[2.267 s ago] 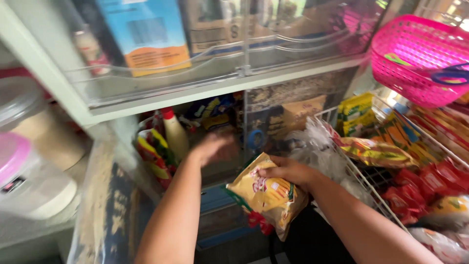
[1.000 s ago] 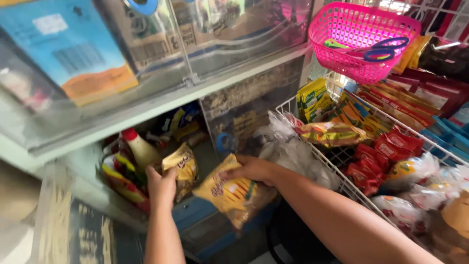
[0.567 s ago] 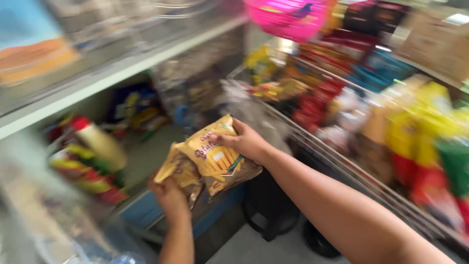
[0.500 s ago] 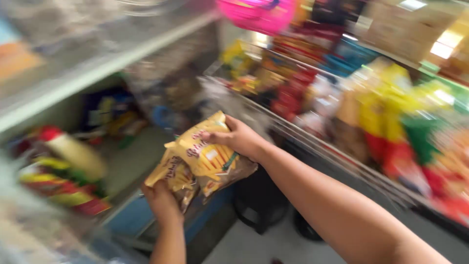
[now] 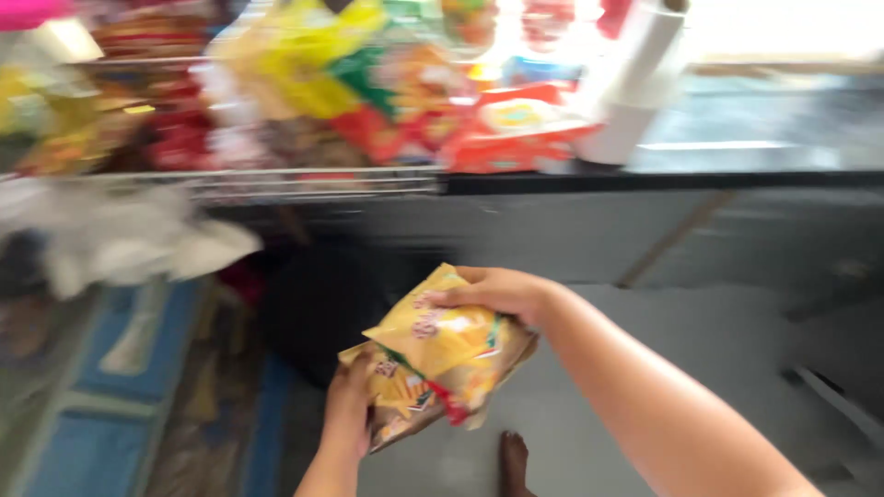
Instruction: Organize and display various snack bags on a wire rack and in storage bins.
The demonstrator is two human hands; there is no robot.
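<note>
Floor (image 5: 645, 387) fills the lower right of the head view: grey, smooth, bare where visible, blurred by camera motion. Bare foot (image 5: 514, 460) of the person rests on it near the bottom edge, just right of the left forearm.

Snack packets (image 5: 437, 354), yellow and orange with red print, are held in the air above the floor, low in the middle of the view, touching no surface. Count looks like two or more, stacked and overlapping; exact number cannot be told. Right hand (image 5: 497, 290) is closed on the top edge of the upper packet, fingers curled over it. Left hand (image 5: 350, 405) grips the lower left corner of the stack from below, thumb side against the wrapper.

Wire rack (image 5: 313, 179) runs along the upper left, its front rail horizontal, loaded with blurred packets in red, yellow, green and orange. White plastic bags (image 5: 129, 244) hang or bulge below the rack's left end. White roll (image 5: 635, 83) stands at the rack's right end. Dark counter edge (image 5: 663, 181) continues right from the rail. Blue panel (image 5: 120, 368) occupies the lower left corner. Dark round object (image 5: 313, 313) sits behind the packets; its kind cannot be told.
</note>
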